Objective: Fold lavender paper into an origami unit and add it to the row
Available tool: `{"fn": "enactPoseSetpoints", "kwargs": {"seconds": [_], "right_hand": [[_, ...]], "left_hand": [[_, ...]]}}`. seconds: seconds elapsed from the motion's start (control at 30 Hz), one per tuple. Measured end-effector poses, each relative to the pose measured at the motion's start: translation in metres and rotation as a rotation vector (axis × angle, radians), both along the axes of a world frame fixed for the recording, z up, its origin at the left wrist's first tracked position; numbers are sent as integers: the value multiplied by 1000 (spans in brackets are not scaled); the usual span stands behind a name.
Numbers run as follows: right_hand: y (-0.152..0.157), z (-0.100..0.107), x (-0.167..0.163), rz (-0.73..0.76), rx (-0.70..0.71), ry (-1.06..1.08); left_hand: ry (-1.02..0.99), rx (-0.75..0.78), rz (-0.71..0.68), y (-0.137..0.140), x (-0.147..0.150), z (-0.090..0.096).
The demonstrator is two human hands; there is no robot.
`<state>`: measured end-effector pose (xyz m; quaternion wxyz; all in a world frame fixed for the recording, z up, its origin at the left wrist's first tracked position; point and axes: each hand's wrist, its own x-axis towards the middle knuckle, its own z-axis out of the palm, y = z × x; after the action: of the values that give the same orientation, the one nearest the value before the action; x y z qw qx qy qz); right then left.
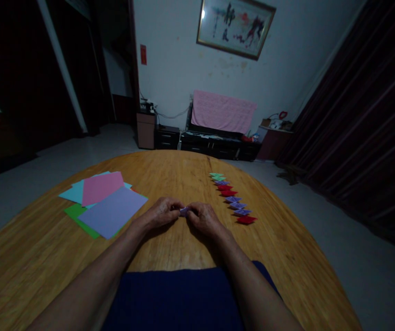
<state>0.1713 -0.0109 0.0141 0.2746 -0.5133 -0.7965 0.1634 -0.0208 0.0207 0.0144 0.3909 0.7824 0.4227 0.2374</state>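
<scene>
Between my two hands, just above or on the wooden table, is a small folded piece of purple paper (184, 211). My left hand (164, 211) pinches its left end, and my right hand (204, 218) pinches the right end. Fingers cover most of the paper, so its full shape is hidden. To the right of my right hand runs a slanting row of several small folded paper boats in green, purple and red, with a red paper boat (246, 220) nearest me.
Left on the round wooden table (169, 170) lies a loose pile of coloured sheets: a purple sheet (113, 214) on top, a pink sheet (102, 187), blue and green ones beneath. Dark blue cloth (183, 299) is at the near edge. Beyond stands a low black cabinet (214, 146).
</scene>
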Motion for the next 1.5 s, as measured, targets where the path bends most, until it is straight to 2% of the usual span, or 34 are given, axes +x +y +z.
{"fn": "enactPoseSetpoints", "kwargs": {"seconds": [0.13, 0.33, 0.43, 0.6, 0.7, 0.9, 1.3, 1.5], "right_hand": [[-1, 5, 0, 2, -30, -11], [-1, 9, -1, -43, -94, 101], [1, 5, -5, -86, -78, 102], [4, -3, -17, -244, -57, 44], [7, -6, -21, -334, -53, -13], [10, -8, -21, -377, -30, -91], [11, -11, -22, -390, -13, -121], [11, -9, -21, -372, -20, -137]], "left_hand": [[42, 118, -7, 3, 3, -7], [23, -30, 54, 7, 5, -8], [47, -37, 51, 12, 6, -10], [78, -51, 74, 14, 9, -6], [30, -89, 89, 12, 9, -3], [-59, -227, 105, 9, 4, 0], [112, -46, 119, 15, 5, -12], [192, 66, 110, 11, 7, -7]]}}
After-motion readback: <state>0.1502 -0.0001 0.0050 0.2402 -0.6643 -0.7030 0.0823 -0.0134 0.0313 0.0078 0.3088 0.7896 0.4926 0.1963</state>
